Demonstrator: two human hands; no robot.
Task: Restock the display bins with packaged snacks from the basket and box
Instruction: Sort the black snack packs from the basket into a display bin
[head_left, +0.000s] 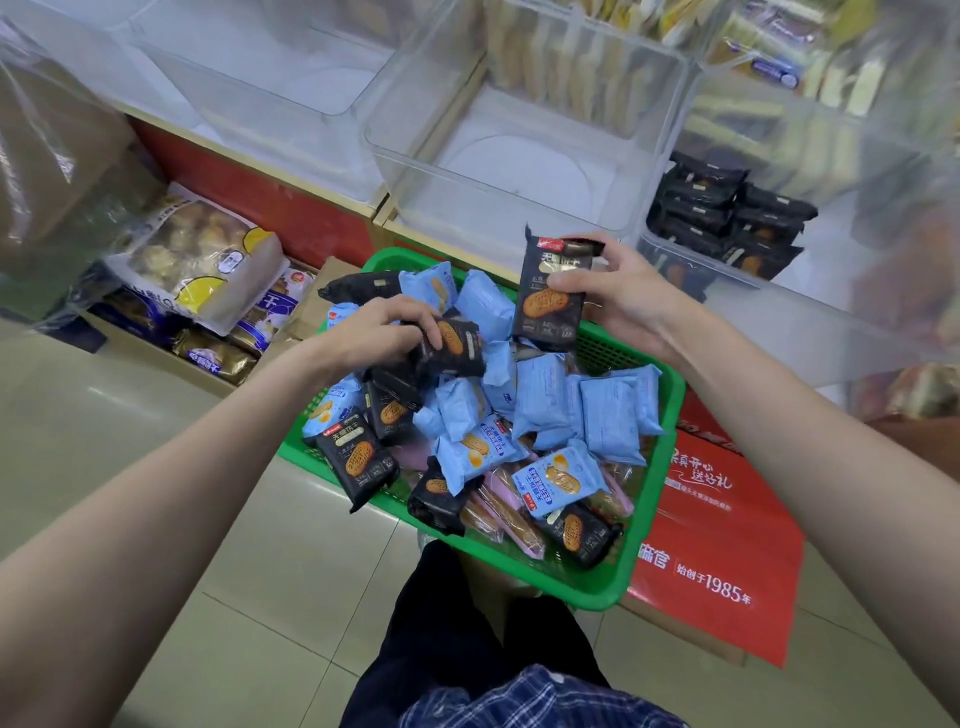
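I hold one black pack (551, 291) upright in my right hand (618, 301), pinched above the green basket (652, 441); my left hand (387, 325) grips another black pack (454, 347) on the heap. The pinch looks light, so I judge the pack could slip back among the blue packs (540, 395). Ahead of my right hand an empty clear bin (519, 161) stands open; the bin (727, 218) to its right already holds black packs.
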